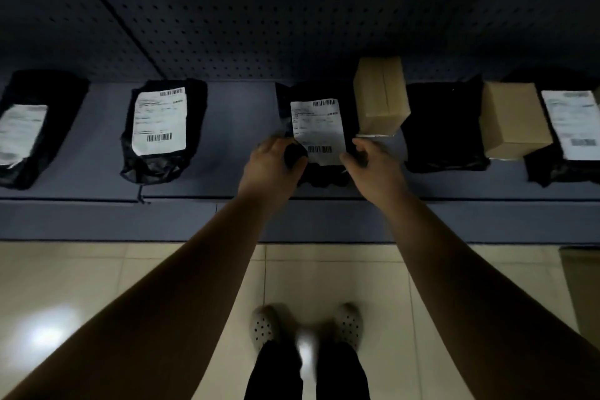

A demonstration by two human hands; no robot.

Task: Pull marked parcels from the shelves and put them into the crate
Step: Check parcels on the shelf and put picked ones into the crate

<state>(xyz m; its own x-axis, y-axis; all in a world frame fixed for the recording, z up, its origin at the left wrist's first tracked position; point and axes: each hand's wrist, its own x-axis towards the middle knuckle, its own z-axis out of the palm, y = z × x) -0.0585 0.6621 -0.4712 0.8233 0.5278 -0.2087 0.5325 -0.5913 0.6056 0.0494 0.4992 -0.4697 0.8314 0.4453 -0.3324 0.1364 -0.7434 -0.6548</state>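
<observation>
A black bagged parcel (316,94) with a white barcode label lies on the low grey shelf (233,127) straight ahead of me. My left hand (271,164) grips its near left corner, fingers curled round the black plastic. My right hand (370,161) pinches the near right edge, just beside the label's lower corner. The parcel's near end bunches up between both hands. No crate is in view.
Other black labelled bags lie at the far left (22,130), left of centre (160,127) and far right (568,130). A plain black bag (444,130) and two cardboard boxes (380,94) (513,120) crowd the right. Perforated back panel behind; tiled floor and my feet below.
</observation>
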